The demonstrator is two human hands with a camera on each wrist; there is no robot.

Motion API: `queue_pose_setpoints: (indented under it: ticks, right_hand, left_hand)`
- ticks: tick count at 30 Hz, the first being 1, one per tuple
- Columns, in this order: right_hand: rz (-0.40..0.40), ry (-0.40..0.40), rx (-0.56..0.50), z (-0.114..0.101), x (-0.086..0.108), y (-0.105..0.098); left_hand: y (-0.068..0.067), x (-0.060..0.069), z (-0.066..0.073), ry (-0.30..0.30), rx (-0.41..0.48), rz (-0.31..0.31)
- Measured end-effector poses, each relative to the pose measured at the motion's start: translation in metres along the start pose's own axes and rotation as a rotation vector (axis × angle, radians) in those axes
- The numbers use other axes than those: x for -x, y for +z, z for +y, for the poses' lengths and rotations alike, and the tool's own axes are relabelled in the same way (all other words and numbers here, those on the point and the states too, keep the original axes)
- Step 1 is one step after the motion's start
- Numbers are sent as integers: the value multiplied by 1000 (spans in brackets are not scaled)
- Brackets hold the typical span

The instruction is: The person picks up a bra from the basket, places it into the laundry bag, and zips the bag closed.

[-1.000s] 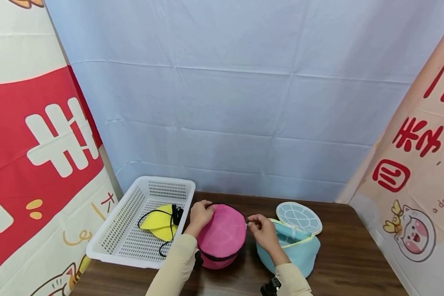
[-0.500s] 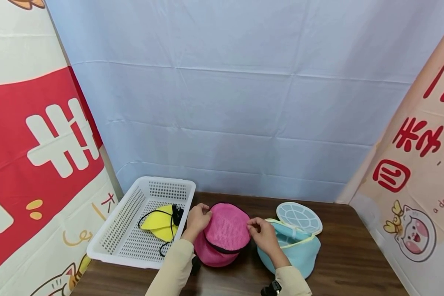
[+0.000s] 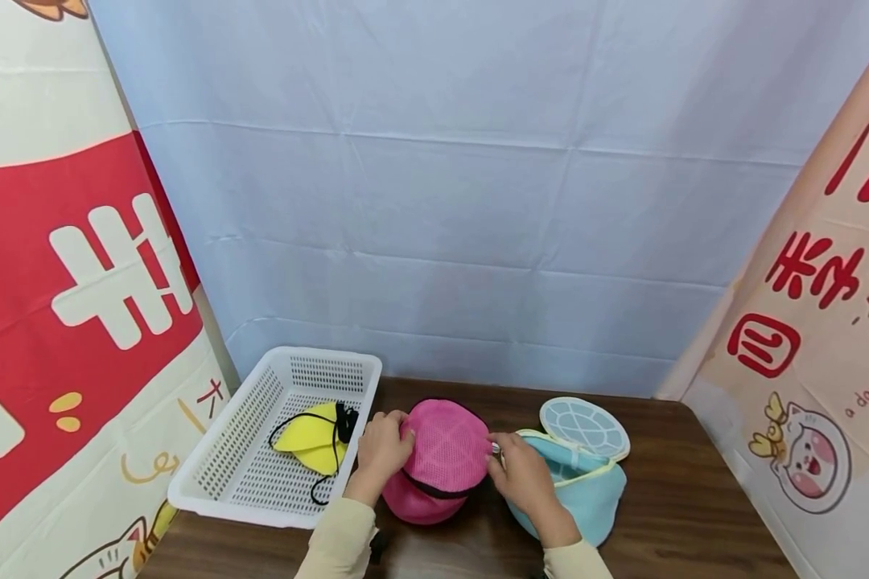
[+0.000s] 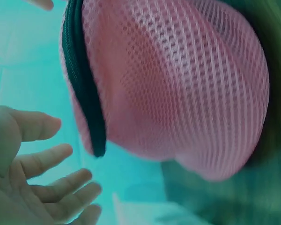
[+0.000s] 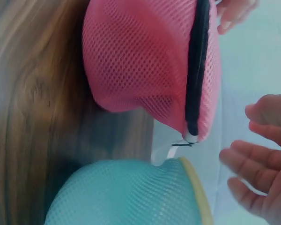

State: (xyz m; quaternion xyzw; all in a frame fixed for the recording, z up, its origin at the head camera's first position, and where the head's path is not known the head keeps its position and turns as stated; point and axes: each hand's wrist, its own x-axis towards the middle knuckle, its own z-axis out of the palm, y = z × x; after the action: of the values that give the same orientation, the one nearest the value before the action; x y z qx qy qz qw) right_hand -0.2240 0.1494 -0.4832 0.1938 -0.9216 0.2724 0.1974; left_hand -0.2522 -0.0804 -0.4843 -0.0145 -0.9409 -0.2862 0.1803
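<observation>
A round pink mesh laundry bag (image 3: pixel 445 446) with a black zipper stands on the table, its top tipped. My left hand (image 3: pixel 382 450) is at the bag's left side, and in the left wrist view that hand's relaxed fingers (image 4: pixel 61 159) are apart from the mesh. At the opposite side is my right hand (image 3: pixel 527 478), beside the metal zipper pull. The right wrist view shows this hand's loosely extended fingers (image 5: pixel 253 159) a little away from the zipper pull (image 5: pixel 191 138). A light blue mesh bag (image 3: pixel 597 503) with yellow trim lies partly behind the right hand, its mouth gaping.
A white perforated basket (image 3: pixel 220 478) sits on the left, with a yellow folded item (image 3: pixel 311 442) and black cord inside. A flat round lid (image 3: pixel 586 426) of the blue bag reaches behind it. The brown table (image 3: pixel 688 498) meets a pale blue cloth backdrop (image 3: pixel 478 305).
The pink bag's top has tilted and shifted slightly right. My right fingers, earlier pinched at its zipper edge, have come apart from it. My left hand has moved slightly nearer to me.
</observation>
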Motion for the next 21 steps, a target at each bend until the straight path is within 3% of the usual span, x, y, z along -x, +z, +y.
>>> queue_pose_setpoints:
  ticks: [4, 6, 11, 21]
  right_hand:
    - [41, -62, 169, 3, 3, -5]
    - [64, -86, 224, 7, 4, -9]
    - [79, -94, 298, 17, 3, -20]
    - [-11, 15, 350, 30, 2, -35]
  left_hand:
    - [-9, 4, -1, 69, -130, 59]
    - [-14, 4, -3, 74, -161, 58]
    - [-23, 0, -15, 34, -205, 13]
    - [-40, -11, -33, -32, -229, -54]
